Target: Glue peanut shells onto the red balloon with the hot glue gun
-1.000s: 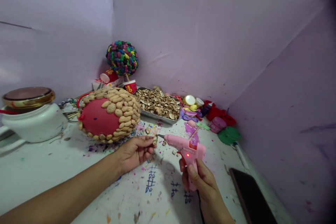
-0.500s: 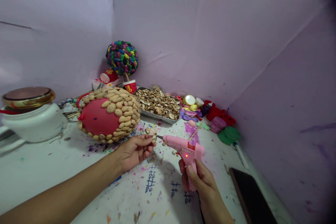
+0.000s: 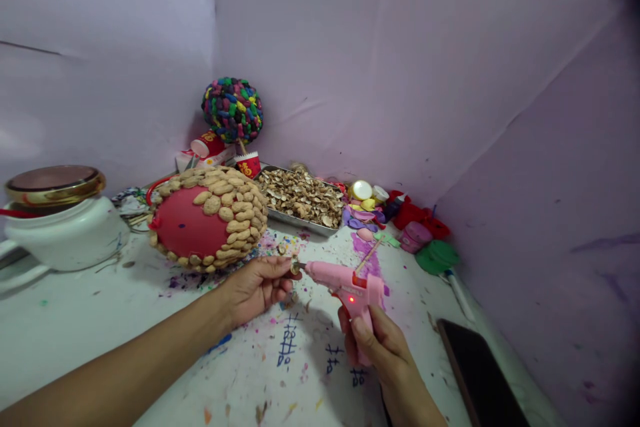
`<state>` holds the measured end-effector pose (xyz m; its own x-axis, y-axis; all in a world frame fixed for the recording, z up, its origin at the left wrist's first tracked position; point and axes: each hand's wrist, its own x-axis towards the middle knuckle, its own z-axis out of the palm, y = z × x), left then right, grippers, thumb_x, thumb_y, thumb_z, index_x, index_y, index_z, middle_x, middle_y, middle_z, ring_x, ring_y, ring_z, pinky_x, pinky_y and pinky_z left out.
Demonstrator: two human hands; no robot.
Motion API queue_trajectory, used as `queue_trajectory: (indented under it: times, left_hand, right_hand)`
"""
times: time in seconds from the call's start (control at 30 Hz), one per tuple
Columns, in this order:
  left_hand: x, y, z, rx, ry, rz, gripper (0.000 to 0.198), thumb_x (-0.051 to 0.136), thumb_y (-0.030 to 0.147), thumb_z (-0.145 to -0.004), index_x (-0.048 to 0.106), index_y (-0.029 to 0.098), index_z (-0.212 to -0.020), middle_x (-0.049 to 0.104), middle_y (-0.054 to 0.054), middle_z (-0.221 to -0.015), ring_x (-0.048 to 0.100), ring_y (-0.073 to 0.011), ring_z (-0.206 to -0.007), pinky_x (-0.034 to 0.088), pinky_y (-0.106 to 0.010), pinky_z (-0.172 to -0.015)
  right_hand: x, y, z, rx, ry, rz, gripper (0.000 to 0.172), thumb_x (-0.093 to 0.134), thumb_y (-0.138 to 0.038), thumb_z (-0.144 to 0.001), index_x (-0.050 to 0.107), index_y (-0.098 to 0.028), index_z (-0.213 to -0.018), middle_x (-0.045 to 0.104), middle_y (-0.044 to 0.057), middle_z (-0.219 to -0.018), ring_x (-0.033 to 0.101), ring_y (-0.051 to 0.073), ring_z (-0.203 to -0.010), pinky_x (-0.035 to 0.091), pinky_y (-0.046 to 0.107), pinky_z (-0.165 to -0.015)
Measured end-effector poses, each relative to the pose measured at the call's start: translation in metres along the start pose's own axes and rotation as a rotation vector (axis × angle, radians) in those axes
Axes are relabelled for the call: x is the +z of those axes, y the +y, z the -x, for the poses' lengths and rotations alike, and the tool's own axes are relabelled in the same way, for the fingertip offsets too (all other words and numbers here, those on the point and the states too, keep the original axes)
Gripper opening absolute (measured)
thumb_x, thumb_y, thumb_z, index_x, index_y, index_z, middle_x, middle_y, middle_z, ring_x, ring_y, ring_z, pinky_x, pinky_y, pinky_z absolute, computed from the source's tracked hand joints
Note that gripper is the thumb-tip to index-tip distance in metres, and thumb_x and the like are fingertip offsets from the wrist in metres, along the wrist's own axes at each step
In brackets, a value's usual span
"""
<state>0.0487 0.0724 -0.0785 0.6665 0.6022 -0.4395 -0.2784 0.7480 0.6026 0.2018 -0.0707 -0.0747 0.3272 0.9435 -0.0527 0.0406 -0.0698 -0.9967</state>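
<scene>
Between the thumb and fingers of my left hand (image 3: 263, 285) is a small peanut shell (image 3: 295, 265), its hollow side turned to the right. My right hand (image 3: 377, 340) grips the handle of a pink hot glue gun (image 3: 345, 280) with a red light lit on its side. The gun's metal nozzle is at the shell, seemingly touching it. Just left of and behind my left hand lies a red balloon (image 3: 193, 223), partly covered with peanut shells (image 3: 245, 217) that leave a bare red patch facing me.
Behind stands a metal tray (image 3: 303, 221) of shells. A multicoloured ball (image 3: 233, 110) on a stick rises from a red cup (image 3: 247, 165). At left is a white pot (image 3: 70, 233); at right, a black phone (image 3: 480, 373), a green lid (image 3: 437, 257) and paint pots (image 3: 415, 237).
The glue gun has shifted slightly left, bringing its nozzle onto the shell's hollow side. My left hand has barely moved, and the balloon stays put.
</scene>
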Motion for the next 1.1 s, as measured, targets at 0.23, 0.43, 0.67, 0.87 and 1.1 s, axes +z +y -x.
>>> queue_trajectory:
  times: [0.23,0.43,0.67,0.87,1.1]
  left_hand:
    - [-0.0002,-0.0011,0.0001,0.047,-0.019,-0.028,0.010,0.058,0.002,-0.072,0.055,0.011,-0.070,0.056,0.001,-0.058,0.054,-0.0075,-0.046,0.042,-0.014,-0.036]
    - [-0.0008,-0.0024,-0.0005,0.078,-0.047,-0.069,0.010,0.062,0.004,-0.069,0.056,0.012,-0.068,0.055,0.001,-0.057,0.053,-0.0077,-0.046,0.042,-0.015,-0.037]
    - [-0.0001,-0.0017,0.0005,0.094,-0.060,-0.116,0.010,0.065,0.007,-0.068,0.057,0.011,-0.070,0.056,0.001,-0.056,0.052,-0.0070,-0.044,0.041,-0.015,-0.038]
    - [-0.0013,-0.0022,-0.0003,0.129,-0.038,-0.135,0.012,0.068,0.009,-0.067,0.057,0.012,-0.071,0.056,0.001,-0.056,0.053,-0.0074,-0.044,0.041,-0.015,-0.038]
    - [-0.0017,-0.0009,-0.0018,0.149,-0.016,-0.150,0.014,0.069,0.010,-0.065,0.057,0.013,-0.072,0.055,0.002,-0.056,0.052,-0.0072,-0.043,0.041,-0.015,-0.038]
  right_hand:
    - [-0.0023,0.0025,-0.0003,-0.019,0.023,-0.029,0.034,0.054,-0.053,-0.075,0.055,-0.018,-0.071,0.047,-0.003,-0.055,0.037,0.011,-0.047,0.024,0.025,-0.048]
    - [-0.0026,0.0027,-0.0003,-0.026,0.029,-0.027,0.034,0.054,-0.052,-0.076,0.055,-0.018,-0.070,0.047,-0.003,-0.055,0.038,0.012,-0.048,0.024,0.025,-0.047]
    - [-0.0026,0.0008,-0.0002,-0.029,0.032,-0.035,0.033,0.054,-0.050,-0.076,0.055,-0.018,-0.069,0.047,-0.003,-0.056,0.038,0.011,-0.048,0.025,0.025,-0.047]
    - [-0.0017,-0.0019,0.0005,-0.014,0.042,-0.035,0.033,0.055,-0.051,-0.075,0.055,-0.018,-0.068,0.050,-0.001,-0.063,0.038,0.011,-0.049,0.027,0.025,-0.047]
    - [-0.0046,-0.0036,0.0004,-0.018,0.036,-0.012,0.034,0.056,-0.052,-0.074,0.054,-0.018,-0.068,0.049,-0.002,-0.061,0.038,0.011,-0.048,0.027,0.024,-0.046]
